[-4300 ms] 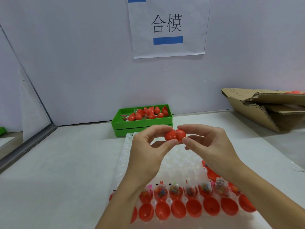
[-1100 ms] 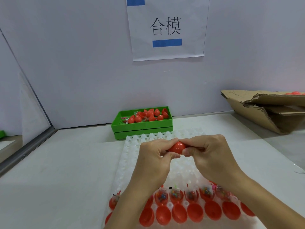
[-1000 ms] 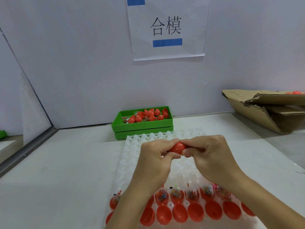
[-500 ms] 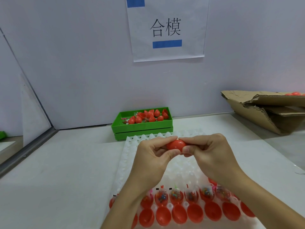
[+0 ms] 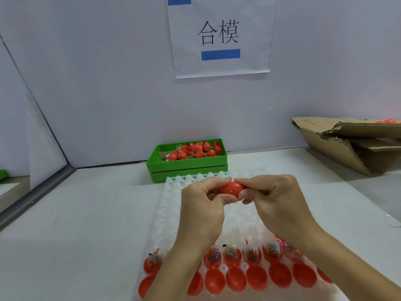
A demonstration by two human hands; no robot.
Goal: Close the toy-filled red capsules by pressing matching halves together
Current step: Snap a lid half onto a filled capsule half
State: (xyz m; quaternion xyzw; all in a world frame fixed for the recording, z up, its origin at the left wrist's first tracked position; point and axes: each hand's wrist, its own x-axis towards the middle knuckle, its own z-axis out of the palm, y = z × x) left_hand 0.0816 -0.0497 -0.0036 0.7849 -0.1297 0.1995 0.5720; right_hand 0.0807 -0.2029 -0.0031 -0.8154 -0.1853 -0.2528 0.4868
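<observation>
Showing a white table (image 5: 71,224) bounded at the back by a pale wall (image 5: 97,83) and at the left by a slanted partition with a grey metal rail (image 5: 36,198). Bare table surface lies to the left of the white moulded tray (image 5: 171,205) and, in a narrower strip, to its right. A green tray (image 5: 186,165) of loose red capsule pieces stands against the wall just behind the white tray, stacked on a second green tray. A torn cardboard box (image 5: 347,144) occupies the far right corner; a paper sign (image 5: 219,35) with two characters and a blue bar hangs on the wall above.

Both forearms enter from the lower edge and converge above the middle of the white tray. Left hand (image 5: 201,209) and right hand (image 5: 277,203) are raised clear of the tray, knuckles upward, thumbs underneath and nearly touching.

Between them sits a red capsule (image 5: 231,187), its halves joined with no visible gap. Each hand pinches one end of it, forefinger curled over the top and thumb beneath; the remaining fingers are folded into the palms.

Along the near edge of the white tray, a row of toy-filled halves (image 5: 251,256) stands open, and a row of empty red halves (image 5: 257,278) lies just in front of it.
</observation>
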